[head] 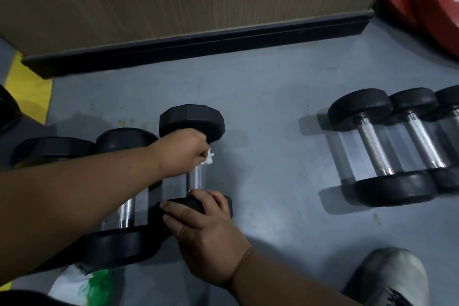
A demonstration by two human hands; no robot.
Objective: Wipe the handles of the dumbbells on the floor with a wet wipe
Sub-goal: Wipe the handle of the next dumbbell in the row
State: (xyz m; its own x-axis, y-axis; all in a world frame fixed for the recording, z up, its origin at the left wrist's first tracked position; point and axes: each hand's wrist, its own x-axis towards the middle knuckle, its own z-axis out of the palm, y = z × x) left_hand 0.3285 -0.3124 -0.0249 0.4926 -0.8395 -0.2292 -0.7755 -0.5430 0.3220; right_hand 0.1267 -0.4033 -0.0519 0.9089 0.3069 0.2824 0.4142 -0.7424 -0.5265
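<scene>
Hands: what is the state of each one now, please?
Left hand: grips the wet wipe against the handle.
Right hand: fingers curled over the near dumbbell head, holding it.

Grey floor [273,119]; dumbbells [382,146]; shoe [387,278]

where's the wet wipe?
Head view, left of centre: crumpled white wet wipe, held by the left hand on the chrome handle of the black hex dumbbell, near its far head.
</scene>
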